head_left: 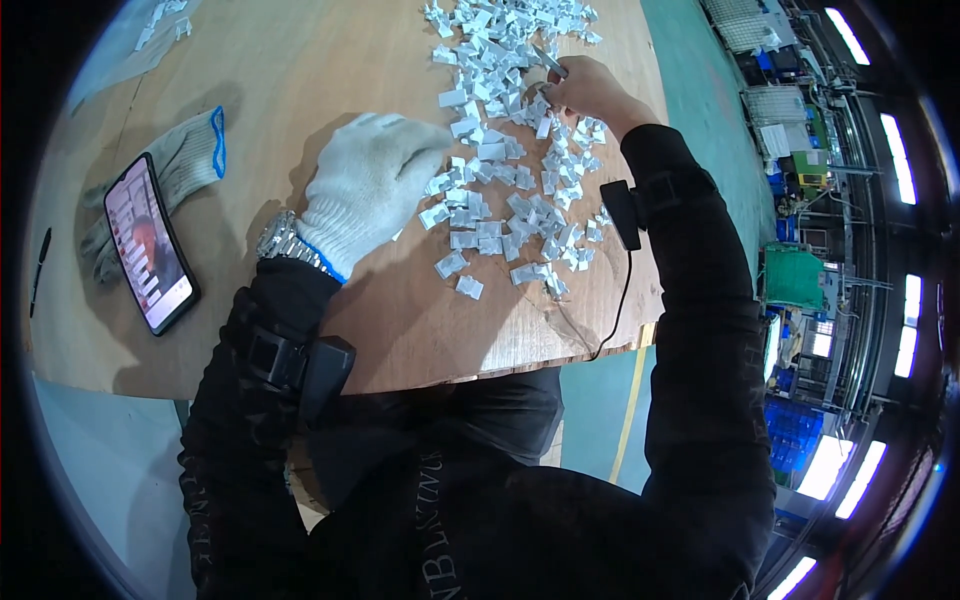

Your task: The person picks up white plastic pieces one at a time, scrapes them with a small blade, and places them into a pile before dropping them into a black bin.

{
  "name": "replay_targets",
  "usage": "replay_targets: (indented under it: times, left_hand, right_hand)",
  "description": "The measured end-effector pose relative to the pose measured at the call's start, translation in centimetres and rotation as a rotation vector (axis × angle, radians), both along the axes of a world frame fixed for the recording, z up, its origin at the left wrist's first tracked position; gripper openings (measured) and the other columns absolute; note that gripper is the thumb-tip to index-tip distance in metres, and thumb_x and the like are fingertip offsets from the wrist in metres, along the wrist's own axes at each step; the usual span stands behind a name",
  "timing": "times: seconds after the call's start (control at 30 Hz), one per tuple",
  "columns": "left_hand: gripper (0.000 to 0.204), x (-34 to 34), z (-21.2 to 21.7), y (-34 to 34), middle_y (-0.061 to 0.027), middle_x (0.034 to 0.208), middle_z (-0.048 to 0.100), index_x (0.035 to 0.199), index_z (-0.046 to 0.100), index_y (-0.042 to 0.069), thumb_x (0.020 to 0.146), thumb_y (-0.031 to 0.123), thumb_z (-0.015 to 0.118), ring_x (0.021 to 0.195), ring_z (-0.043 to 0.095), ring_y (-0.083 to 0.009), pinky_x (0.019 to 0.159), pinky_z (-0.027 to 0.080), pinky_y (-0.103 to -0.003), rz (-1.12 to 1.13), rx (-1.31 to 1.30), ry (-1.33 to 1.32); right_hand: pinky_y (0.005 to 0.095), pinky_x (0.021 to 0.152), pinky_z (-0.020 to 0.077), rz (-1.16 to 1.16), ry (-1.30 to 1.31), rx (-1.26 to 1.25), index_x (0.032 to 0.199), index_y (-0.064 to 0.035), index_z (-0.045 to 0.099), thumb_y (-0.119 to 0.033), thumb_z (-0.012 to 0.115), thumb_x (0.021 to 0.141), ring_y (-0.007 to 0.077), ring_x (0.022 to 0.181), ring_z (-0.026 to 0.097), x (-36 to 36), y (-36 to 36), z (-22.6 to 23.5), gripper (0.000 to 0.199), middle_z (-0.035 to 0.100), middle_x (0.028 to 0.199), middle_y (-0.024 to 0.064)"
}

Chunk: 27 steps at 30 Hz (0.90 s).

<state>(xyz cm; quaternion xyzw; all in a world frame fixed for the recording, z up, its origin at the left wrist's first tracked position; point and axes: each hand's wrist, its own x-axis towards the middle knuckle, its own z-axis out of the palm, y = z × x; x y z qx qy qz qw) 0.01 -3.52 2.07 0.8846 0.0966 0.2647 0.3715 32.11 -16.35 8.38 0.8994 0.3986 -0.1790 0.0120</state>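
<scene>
My left hand (375, 180) wears a white knit glove with a blue cuff and rests at the left edge of the scattered parts. Its fingers are curled in; whatever they may hold is hidden. Farther off to the right, my bare right hand (588, 92) is closed on a slim grey metal tool (549, 62), its exact kind unclear. The tool's tip reaches into a spread of small silvery-white angular pieces (490, 150), some flat and some bent. They lie loose in a heap that thins out toward me.
On the wooden table (290, 345), a phone (150, 245) with a lit screen leans on a spare glove (190, 160). A pen (40, 270) lies at far left, a plastic bag (135, 45) behind. A black cable (625, 300) hangs from my right sleeve over the table's front edge.
</scene>
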Motion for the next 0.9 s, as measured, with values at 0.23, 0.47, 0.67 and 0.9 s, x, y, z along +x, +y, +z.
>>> replay_targets:
  times: [0.23, 0.47, 0.67, 0.9]
  left_hand:
    - [0.019, 0.3, 0.3, -0.2, -0.0112, 0.100, 0.075, 0.105, 0.076, 0.005, 0.094, 0.017, 0.066, 0.098, 0.069, -0.0299, 0.086, 0.055, -0.041, -0.019, 0.000, 0.029]
    - [0.018, 0.0, -0.1, 0.0, -0.0107, 0.100, 0.075, 0.105, 0.076, 0.006, 0.094, 0.016, 0.066, 0.096, 0.070, -0.0295, 0.086, 0.055, -0.041, -0.007, 0.003, -0.007]
    - [0.019, 0.2, 0.2, -0.1, -0.0111, 0.099, 0.075, 0.106, 0.076, 0.008, 0.095, 0.021, 0.066, 0.097, 0.070, -0.0315, 0.086, 0.055, -0.042, -0.022, -0.031, -0.014]
    - [0.018, 0.2, 0.7, -0.4, -0.0123, 0.101, 0.075, 0.106, 0.076, 0.005, 0.095, 0.015, 0.065, 0.098, 0.070, -0.0306, 0.087, 0.055, -0.041, -0.020, -0.027, 0.011]
  right_hand:
    - [0.0291, 0.052, 0.0477, -0.090, 0.106, 0.276, 0.098, -0.0001, 0.068, -0.017, 0.073, 0.088, 0.0130, 0.058, 0.062, 1.4, -2.8, 0.1, 0.020, 0.067, 0.075, 0.0059]
    - [0.0258, 0.045, 0.0351, -0.316, 0.176, 0.253, 0.097, -0.0037, 0.070, -0.017, 0.076, 0.087, 0.0071, 0.056, 0.054, 0.1, -9.3, 4.3, 0.018, 0.064, 0.072, 0.0010]
    - [0.0290, 0.049, 0.0416, -0.417, 0.311, 0.048, 0.099, -0.0055, 0.072, -0.019, 0.075, 0.085, 0.0111, 0.057, 0.058, -0.8, -18.1, 4.5, 0.019, 0.065, 0.071, 0.0020]
    - [0.0340, 0.061, 0.0516, -0.348, 0.054, 0.056, 0.105, -0.0020, 0.075, -0.023, 0.074, 0.088, 0.0175, 0.064, 0.065, -0.7, -18.2, 3.6, 0.027, 0.069, 0.076, 0.0077]
